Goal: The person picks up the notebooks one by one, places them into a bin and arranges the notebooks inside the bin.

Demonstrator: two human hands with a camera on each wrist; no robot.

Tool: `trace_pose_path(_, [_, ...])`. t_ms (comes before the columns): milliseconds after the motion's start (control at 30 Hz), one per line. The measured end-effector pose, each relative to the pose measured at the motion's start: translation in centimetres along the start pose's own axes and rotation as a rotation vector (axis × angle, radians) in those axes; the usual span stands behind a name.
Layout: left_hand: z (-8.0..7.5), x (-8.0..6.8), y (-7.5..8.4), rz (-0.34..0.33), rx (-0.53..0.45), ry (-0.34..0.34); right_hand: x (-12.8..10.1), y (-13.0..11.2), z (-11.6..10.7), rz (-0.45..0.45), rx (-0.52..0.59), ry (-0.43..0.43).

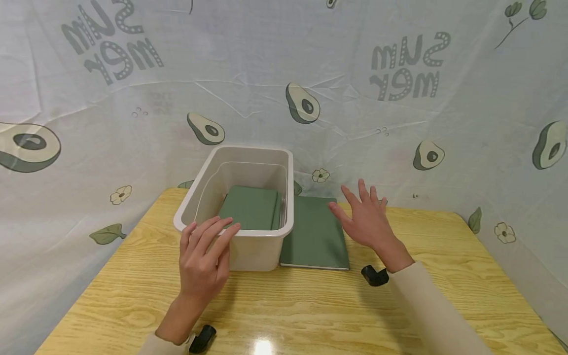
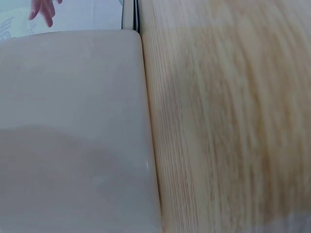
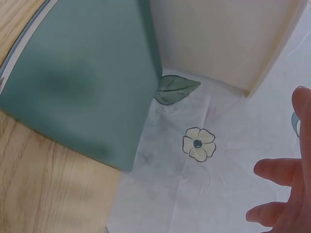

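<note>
A white plastic bin point(image 1: 248, 251) stands on the wooden table, with green hardcover books point(image 1: 250, 207) lying inside it. My left hand point(image 1: 204, 261) is at the bin's near rim, its fingers loosely bent over the edge and gripping nothing. To the bin's right, a larger green book point(image 1: 315, 236) lies flat, its pale page edge facing me; it also fills much of the right wrist view. Above that book's right side hovers my right hand point(image 1: 366, 219), fingers spread and holding nothing. In the right wrist view some of its fingers point(image 3: 274, 172) show at the right edge.
The wooden table point(image 1: 310, 310) extends in front and to both sides. Behind it hangs a white cloth point(image 1: 248, 64) printed with avocados, flowers and lettering, close to the bin's back. A small black device point(image 1: 374, 275) is at the right wrist, another point(image 1: 203, 339) at the left.
</note>
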State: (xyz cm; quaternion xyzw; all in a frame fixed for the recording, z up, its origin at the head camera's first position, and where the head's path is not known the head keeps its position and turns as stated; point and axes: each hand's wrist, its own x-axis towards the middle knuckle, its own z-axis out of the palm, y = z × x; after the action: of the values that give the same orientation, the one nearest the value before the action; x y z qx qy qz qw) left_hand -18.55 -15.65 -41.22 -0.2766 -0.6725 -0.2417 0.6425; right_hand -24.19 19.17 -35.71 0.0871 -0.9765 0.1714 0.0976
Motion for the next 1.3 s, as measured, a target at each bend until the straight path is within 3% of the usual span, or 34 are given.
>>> trace_pose_path(267, [0.0, 0.0, 0.0, -0.004, 0.004, -0.01, 0.1, 0.4, 1.0, -0.01, -0.012, -0.002])
trace_pose_path(667, [0.1, 0.1, 0.0, 0.001, 0.005, -0.019, -0.4, 0.5, 4.0, 0.01, -0.028, -0.098])
trace_pose_path(1300, [0.0, 0.2, 0.1, -0.004, -0.004, -0.009, -0.1, 0.4, 7.7, 0.033, -0.031, -0.324])
